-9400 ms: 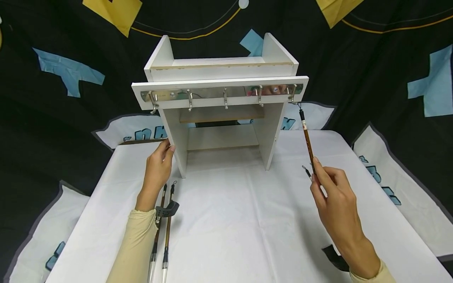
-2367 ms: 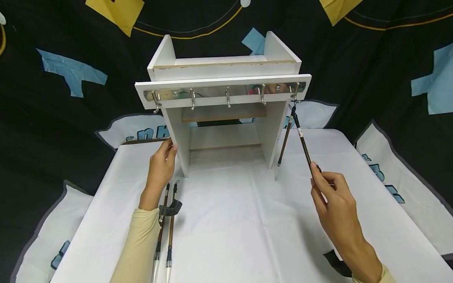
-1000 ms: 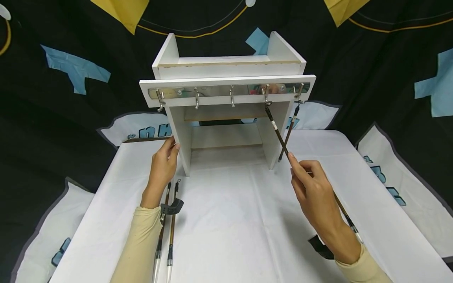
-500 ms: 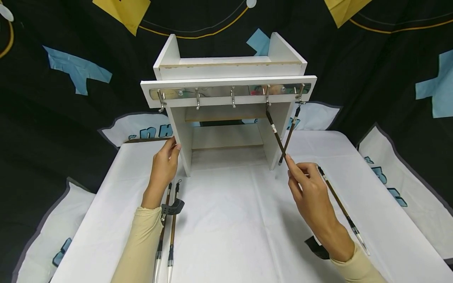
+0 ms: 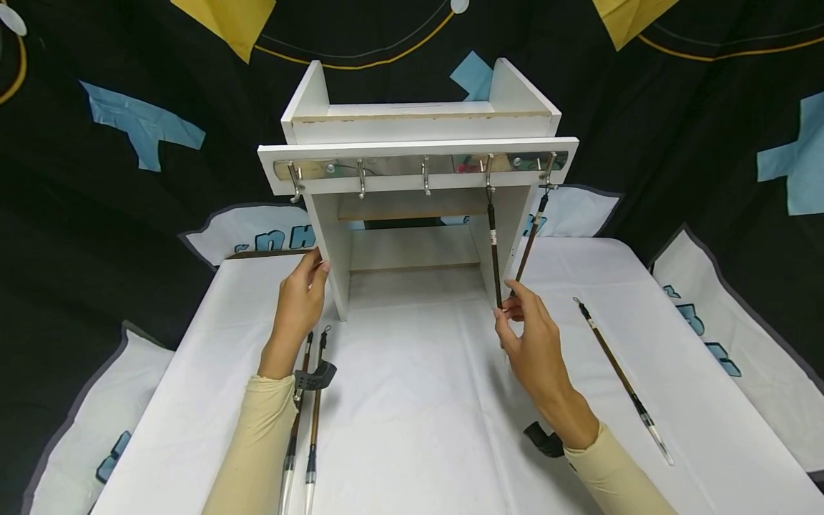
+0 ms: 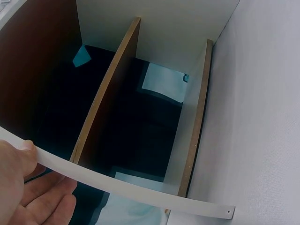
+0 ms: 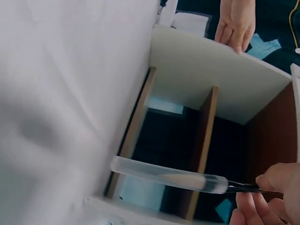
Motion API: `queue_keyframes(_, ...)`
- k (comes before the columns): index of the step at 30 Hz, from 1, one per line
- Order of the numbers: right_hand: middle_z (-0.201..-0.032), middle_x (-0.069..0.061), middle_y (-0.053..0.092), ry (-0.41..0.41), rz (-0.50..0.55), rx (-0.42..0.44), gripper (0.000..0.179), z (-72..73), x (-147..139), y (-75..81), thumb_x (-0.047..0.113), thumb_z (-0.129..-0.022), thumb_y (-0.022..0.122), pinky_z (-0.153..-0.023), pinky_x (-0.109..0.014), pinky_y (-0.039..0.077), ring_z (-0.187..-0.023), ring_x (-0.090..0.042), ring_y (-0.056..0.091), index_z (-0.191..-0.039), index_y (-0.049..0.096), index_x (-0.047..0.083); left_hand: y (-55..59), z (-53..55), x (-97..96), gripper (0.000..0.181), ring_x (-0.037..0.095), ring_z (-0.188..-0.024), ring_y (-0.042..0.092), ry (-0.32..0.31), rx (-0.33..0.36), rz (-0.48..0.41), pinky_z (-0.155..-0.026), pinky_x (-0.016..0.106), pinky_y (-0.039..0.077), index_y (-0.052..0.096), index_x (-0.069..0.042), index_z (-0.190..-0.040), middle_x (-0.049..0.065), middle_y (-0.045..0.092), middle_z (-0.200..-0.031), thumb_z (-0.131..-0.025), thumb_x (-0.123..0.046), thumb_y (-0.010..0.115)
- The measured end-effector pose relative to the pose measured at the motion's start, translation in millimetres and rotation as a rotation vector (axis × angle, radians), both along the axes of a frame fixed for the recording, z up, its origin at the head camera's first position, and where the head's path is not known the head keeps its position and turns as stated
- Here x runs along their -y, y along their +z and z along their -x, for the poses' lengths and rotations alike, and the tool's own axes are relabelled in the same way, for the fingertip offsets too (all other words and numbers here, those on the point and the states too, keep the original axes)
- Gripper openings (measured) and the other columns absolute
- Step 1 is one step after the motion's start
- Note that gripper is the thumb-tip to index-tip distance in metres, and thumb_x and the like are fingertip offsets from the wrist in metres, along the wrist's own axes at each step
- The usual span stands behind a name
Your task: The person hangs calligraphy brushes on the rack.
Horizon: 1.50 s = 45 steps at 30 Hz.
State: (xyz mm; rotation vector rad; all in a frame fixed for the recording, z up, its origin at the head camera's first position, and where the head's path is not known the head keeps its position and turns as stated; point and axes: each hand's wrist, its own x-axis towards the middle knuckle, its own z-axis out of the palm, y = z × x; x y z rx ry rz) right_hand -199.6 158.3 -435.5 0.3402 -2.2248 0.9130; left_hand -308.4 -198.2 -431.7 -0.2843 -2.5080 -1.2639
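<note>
A white shelf unit [image 5: 418, 129] stands at the table's back, its front rail [image 5: 393, 184] carrying several metal hooks. By its loop, a dark calligraphy brush [image 5: 494, 247] hangs almost vertical from the second hook from the right. My right hand [image 5: 534, 350] pinches its lower part; in the right wrist view its clear cap [image 7: 136, 166] covers the bristles. Just right of it, another calligraphy brush [image 5: 531, 236] hangs from the rightmost hook, its lower end behind my fingers. My left hand [image 5: 301, 293] grips the front edge of the shelf's left side panel [image 6: 117, 187], thumb and fingers on opposite faces.
One capped brush [image 5: 621, 372] lies on the white tablecloth [image 5: 412, 429] at the right. Two more brushes [image 5: 314, 422] lie side by side at the left, partly under my left forearm. A black curtain [image 5: 676, 143] with yellow and blue pieces hangs behind.
My right hand has hung one brush on the rightmost hook, then brought another to the hook beside it. That brush has swung from slanted to nearly vertical. The left hand stays put.
</note>
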Motion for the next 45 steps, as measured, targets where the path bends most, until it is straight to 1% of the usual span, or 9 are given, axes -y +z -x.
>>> queue_keyframes(9, -0.105, -0.017, 0.069, 0.044, 0.052, 0.168, 0.048, 33.0, 12, -3.5, 0.000, -0.098, 0.070, -0.089, -0.049, 0.058, -0.093, -0.033, 0.070, -0.143, 0.054, -0.004, -0.6, 0.7, 1.6, 0.049, 0.042, -0.139, 0.057, -0.006, 0.000, -0.003, -0.115, 0.062, 0.044, 0.043, -0.006, -0.159, 0.023, 0.054, -0.155, -0.115, -0.029, 0.045)
queue_keyframes(15, -0.107, -0.016, 0.069, 0.050, 0.058, 0.261, 0.040, 52.2, 16, -5.0, 0.003, -0.099, 0.069, -0.084, -0.048, 0.056, -0.097, -0.032, 0.068, -0.136, 0.057, -0.002, 0.9, 1.3, 1.2, 0.050, 0.041, -0.140, 0.057, -0.008, 0.006, -0.010, -0.115, 0.061, 0.044, 0.043, -0.006, -0.160, 0.022, 0.054, -0.155, -0.115, -0.029, 0.045)
queue_keyframes(18, -0.106, -0.016, 0.068, 0.041, 0.040, 0.283, 0.032, 59.4, 18, -7.8, 0.003, -0.098, 0.069, -0.084, -0.046, 0.056, -0.097, -0.032, 0.068, -0.128, 0.059, -0.001, 1.0, 1.6, 0.8, 0.050, 0.041, -0.140, 0.057, -0.012, 0.008, -0.012, -0.115, 0.060, 0.045, 0.043, -0.006, -0.160, 0.022, 0.054, -0.155, -0.116, -0.029, 0.044)
queue_keyframes(22, -0.102, -0.016, 0.067, 0.034, 0.031, 0.280, 0.024, 67.3, 21, -10.6, 0.003, -0.097, 0.069, -0.084, -0.046, 0.055, -0.096, -0.033, 0.068, -0.119, 0.060, 0.000, 1.6, 1.4, 0.6, 0.049, 0.041, -0.139, 0.057, -0.013, 0.008, -0.019, -0.115, 0.061, 0.045, 0.043, -0.006, -0.159, 0.022, 0.054, -0.155, -0.116, -0.028, 0.044)
queue_keyframes(29, -0.100, -0.015, 0.067, 0.039, 0.069, 0.287, 0.032, 74.4, 25, -12.5, 0.002, -0.096, 0.070, -0.086, -0.046, 0.055, -0.096, -0.033, 0.067, -0.128, 0.063, 0.002, 1.8, 1.2, 1.3, 0.049, 0.041, -0.139, 0.057, -0.009, 0.014, -0.021, -0.115, 0.061, 0.045, 0.044, -0.006, -0.159, 0.021, 0.055, -0.155, -0.116, -0.029, 0.044)
queue_keyframes(34, -0.106, -0.017, 0.066, 0.031, 0.069, 0.291, 0.031, 73.4, 25, -11.4, 0.004, -0.096, 0.070, -0.090, -0.048, 0.055, -0.101, -0.035, 0.066, -0.125, 0.061, 0.000, 2.1, 0.8, 0.6, 0.049, 0.041, -0.139, 0.057, -0.012, 0.011, -0.012, -0.115, 0.061, 0.044, 0.044, -0.006, -0.159, 0.022, 0.055, -0.155, -0.116, -0.029, 0.044)
queue_keyframes(37, -0.112, -0.017, 0.065, 0.028, 0.045, 0.276, 0.037, 67.6, 23, -8.2, 0.006, -0.098, 0.070, -0.091, -0.049, 0.055, -0.105, -0.034, 0.065, -0.131, 0.057, -0.001, 1.8, 0.8, 0.6, 0.049, 0.041, -0.139, 0.058, -0.010, 0.008, -0.003, -0.115, 0.062, 0.044, 0.044, -0.006, -0.159, 0.022, 0.056, -0.153, -0.115, -0.030, 0.044)
queue_keyframes(41, -0.116, -0.017, 0.064, 0.032, 0.014, 0.218, 0.048, 51.8, 18, 0.2, 0.007, -0.099, 0.071, -0.088, -0.047, 0.056, -0.106, -0.033, 0.064, -0.143, 0.053, 0.000, 0.8, 1.4, 1.2, 0.049, 0.040, -0.139, 0.058, -0.004, 0.008, 0.004, -0.115, 0.062, 0.044, 0.046, -0.007, -0.158, 0.022, 0.057, -0.152, -0.115, -0.031, 0.044)
queue_keyframes(45, -0.109, -0.015, 0.066, 0.020, -0.003, 0.131, 0.046, 29.2, 4, 11.2, 0.005, -0.098, 0.073, -0.080, -0.041, 0.057, -0.093, -0.028, 0.065, -0.141, 0.058, 0.002, 0.4, 2.5, 1.4, 0.049, 0.040, -0.139, 0.058, -0.007, 0.002, -0.003, -0.115, 0.062, 0.044, 0.046, -0.007, -0.157, 0.022, 0.057, -0.152, -0.116, -0.031, 0.044)
